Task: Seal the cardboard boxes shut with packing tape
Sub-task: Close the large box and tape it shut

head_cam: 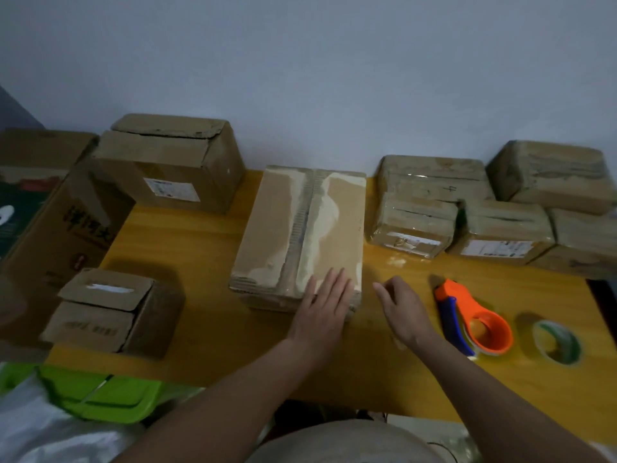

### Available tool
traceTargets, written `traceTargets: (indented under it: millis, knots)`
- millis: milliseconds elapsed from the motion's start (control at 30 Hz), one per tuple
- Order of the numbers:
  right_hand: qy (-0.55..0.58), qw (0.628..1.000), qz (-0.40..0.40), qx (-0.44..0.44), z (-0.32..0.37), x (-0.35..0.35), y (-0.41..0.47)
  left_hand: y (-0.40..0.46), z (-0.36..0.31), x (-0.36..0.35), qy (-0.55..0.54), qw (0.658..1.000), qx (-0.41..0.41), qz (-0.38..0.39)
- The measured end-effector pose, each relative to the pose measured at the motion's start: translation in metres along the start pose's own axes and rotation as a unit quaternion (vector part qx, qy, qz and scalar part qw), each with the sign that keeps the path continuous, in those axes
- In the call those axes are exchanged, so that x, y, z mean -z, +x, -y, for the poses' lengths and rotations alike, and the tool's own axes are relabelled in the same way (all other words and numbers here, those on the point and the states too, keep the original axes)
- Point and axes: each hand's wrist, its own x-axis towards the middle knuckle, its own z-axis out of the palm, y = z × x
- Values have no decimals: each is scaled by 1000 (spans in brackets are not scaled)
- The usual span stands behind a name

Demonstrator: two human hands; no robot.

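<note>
A long box lies in the middle of the yellow table. Shiny tape runs down its top. The person's left hand lies flat on the near right corner of the box, fingers straight. The right hand is just beside the box, over the table, with fingers loosely bent and holding nothing. An orange tape holder lies to the right of that hand. A loose tape roll sits near it. Taped boxes are stacked far right. Open boxes stand left.
</note>
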Motion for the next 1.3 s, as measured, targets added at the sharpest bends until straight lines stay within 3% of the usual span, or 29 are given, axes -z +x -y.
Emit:
traceTargets:
  millis: [233, 333, 433, 533, 633, 733, 933, 1000, 1133, 1300]
  knots:
    - [-160, 963, -155, -149, -79, 22, 7, 31, -32, 3, 15, 999, 35, 12]
    - [-216, 940, -134, -226, -103, 29, 7, 42, -41, 3, 36, 998, 51, 21]
    - [-204, 940, -71, -265, -123, 29, 7, 49, -46, 6, 39, 997, 66, 31]
    - [-189, 949, -49, -248, -136, 30, 6, 47, -45, 7, -55, 997, 52, -26]
    - [-153, 959, -69, -228, -144, 37, 4, 46, -42, 8, -206, 973, 66, -76]
    - [-83, 979, -89, -163, -143, 46, -2, 49, -42, 15, -290, 950, 79, -88]
    - [137, 989, 59, -24, -114, 72, -14, 77, -31, 69, -469, 867, 134, -103]
    - [185, 975, 121, 6, -97, 83, -18, 88, -22, 83, -509, 849, 127, -67]
    - [210, 955, 197, 68, -74, 99, -23, 93, -14, 97, -496, 864, 71, 36]
    - [203, 948, 235, 66, -63, 105, -23, 77, 0, 100, -543, 832, 15, 112]
